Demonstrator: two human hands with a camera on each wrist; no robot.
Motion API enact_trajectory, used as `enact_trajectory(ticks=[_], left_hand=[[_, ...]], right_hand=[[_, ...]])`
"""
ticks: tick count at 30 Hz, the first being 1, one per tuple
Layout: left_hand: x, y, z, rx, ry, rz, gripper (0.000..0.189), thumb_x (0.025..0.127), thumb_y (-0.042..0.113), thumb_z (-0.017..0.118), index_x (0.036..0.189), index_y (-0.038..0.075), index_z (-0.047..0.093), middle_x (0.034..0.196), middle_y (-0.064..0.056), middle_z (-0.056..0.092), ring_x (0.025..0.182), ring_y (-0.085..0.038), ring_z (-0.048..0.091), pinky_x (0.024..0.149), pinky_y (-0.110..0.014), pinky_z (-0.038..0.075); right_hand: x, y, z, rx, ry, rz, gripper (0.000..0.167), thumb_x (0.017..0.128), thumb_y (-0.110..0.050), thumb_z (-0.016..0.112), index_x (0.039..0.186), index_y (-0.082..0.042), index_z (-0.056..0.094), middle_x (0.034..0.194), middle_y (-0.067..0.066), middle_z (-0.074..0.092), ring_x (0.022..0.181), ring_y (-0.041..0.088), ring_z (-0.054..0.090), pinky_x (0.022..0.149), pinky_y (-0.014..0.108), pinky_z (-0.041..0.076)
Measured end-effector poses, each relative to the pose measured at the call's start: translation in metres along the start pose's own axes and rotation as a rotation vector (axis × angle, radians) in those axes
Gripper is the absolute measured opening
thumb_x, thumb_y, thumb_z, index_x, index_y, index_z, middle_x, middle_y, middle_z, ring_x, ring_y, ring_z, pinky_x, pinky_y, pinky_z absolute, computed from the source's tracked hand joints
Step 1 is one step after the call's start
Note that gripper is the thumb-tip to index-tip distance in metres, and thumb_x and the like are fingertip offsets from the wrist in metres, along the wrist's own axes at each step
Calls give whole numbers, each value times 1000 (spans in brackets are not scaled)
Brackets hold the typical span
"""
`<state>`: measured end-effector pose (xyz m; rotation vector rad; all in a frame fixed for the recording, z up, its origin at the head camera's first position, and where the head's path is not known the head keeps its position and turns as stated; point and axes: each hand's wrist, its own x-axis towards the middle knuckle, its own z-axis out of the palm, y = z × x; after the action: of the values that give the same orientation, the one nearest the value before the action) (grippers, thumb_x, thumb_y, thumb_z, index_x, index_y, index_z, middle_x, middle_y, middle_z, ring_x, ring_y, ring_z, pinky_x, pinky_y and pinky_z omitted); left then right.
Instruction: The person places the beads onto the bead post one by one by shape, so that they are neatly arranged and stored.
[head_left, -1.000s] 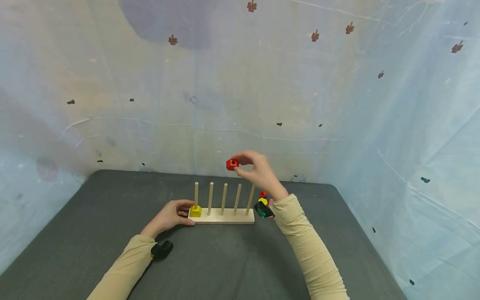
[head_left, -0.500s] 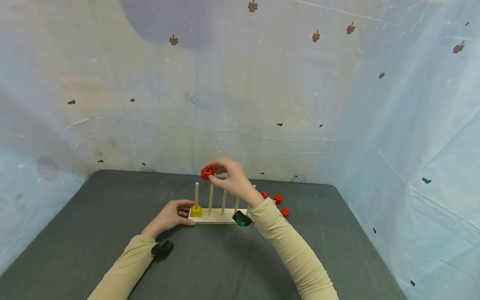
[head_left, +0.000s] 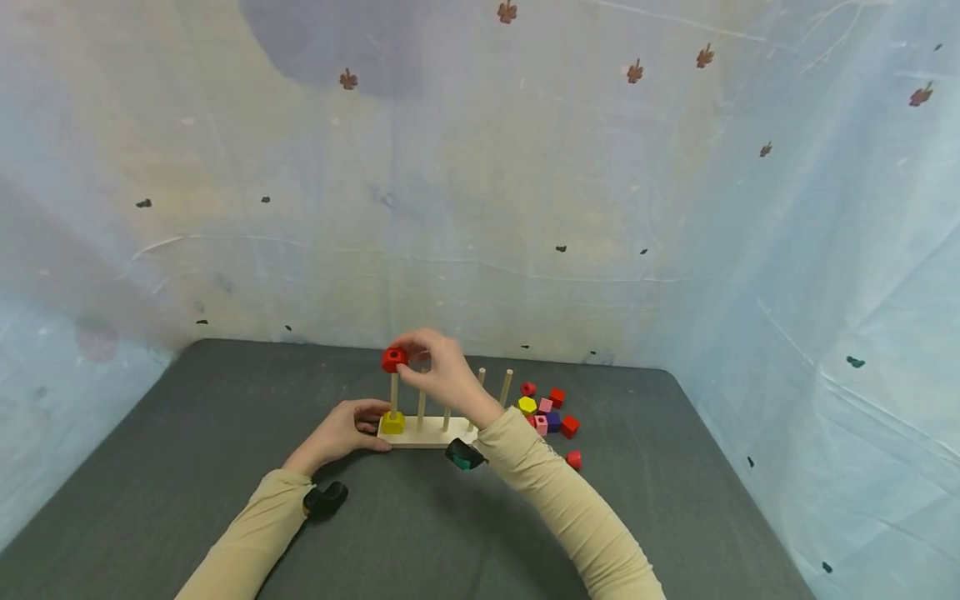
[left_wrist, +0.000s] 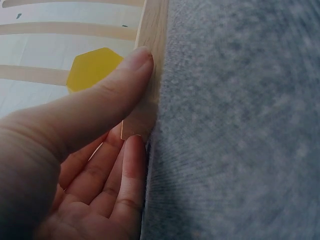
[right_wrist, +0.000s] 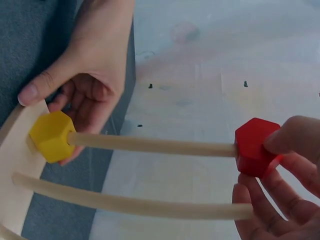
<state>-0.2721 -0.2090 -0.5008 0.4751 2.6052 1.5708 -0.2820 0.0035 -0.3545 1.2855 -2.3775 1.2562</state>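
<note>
My right hand (head_left: 447,377) pinches a red hexagonal bead (right_wrist: 256,146) between thumb and fingers. In both the head and right wrist views, that bead is at the top end of the leftmost peg (right_wrist: 155,144). A yellow hexagonal bead (head_left: 392,423) sits at the foot of the same peg, on the wooden base (head_left: 431,435). My left hand (head_left: 341,433) holds the base's left end, thumb along the front edge and fingers behind, as the left wrist view shows. The other pegs carry no beads where visible; my right hand and wrist partly cover them.
Right of the base lie several loose beads, among them a yellow hexagonal bead (head_left: 527,406), a red cube (head_left: 557,397), a pink cube (head_left: 545,406) and a purple one (head_left: 553,421). A red bead (head_left: 573,460) lies nearer, partly behind the right sleeve (head_left: 558,500). A patterned curtain surrounds the dark table (head_left: 420,533).
My right hand has carried the red bead leftward and down from above the base to the leftmost peg's top. More loose beads have come into view. The left hand keeps its place.
</note>
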Motion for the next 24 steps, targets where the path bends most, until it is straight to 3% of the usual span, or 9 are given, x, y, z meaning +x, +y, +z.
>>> enact_trajectory(ticks=[10, 17, 24], left_hand=[[-1, 0, 0, -8, -5, 0, 72, 68, 18, 87, 130, -1, 56, 126, -18, 58, 110, -32, 58, 84, -36, 53], [-2, 1, -1, -38, -17, 1, 73, 69, 18, 87, 131, -2, 54, 126, -20, 57, 110, -33, 58, 84, -36, 53], [-2, 1, -1, -32, -13, -18, 72, 70, 18, 86, 131, -1, 55, 126, -18, 57, 110, -32, 58, 85, -36, 53]], right_hand=[[-9, 2, 16, 47, 93, 111, 30, 87, -3, 67, 117, -7, 61, 105, 0, 63, 88, 8, 60, 76, 23, 52], [-18, 8, 29, 59, 149, 134, 26, 88, -3, 67, 113, -8, 60, 103, 0, 60, 89, 13, 58, 80, 34, 54], [-25, 14, 39, 67, 212, 168, 26, 88, -7, 68, 113, -10, 62, 102, -2, 62, 87, 18, 60, 75, 28, 51]])
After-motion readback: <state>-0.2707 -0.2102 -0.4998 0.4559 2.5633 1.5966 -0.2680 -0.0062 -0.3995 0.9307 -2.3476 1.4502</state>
